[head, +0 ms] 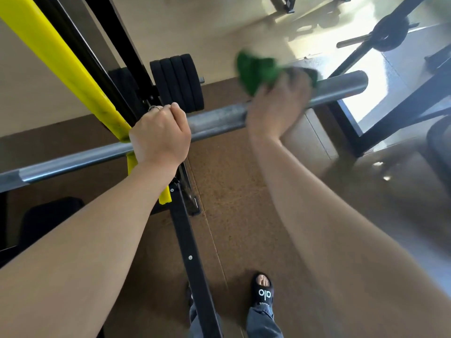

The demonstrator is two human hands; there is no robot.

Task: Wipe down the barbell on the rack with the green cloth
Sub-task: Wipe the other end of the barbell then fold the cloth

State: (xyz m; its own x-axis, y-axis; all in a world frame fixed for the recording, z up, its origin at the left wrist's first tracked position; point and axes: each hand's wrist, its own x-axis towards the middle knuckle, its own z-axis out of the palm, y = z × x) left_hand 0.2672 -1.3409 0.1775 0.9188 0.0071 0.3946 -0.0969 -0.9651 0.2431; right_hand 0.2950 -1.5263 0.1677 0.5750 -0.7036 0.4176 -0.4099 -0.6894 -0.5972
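Note:
A grey steel barbell (214,120) runs from the lower left to the upper right across the rack. My left hand (159,135) is closed around the bar where it meets the yellow rack arm (58,57). My right hand (275,106) lies on the thick sleeve further right and holds the green cloth (256,71) against it. The cloth bunches above my fingers and is blurred. The sleeve's bare end (346,85) sticks out past the cloth.
Black weight plates (177,81) hang on a peg behind the bar. A black rack upright (192,252) runs down the middle to my sandalled foot (263,292). Another black frame with a plate (388,32) stands at the upper right. A black pad (48,220) lies at the lower left.

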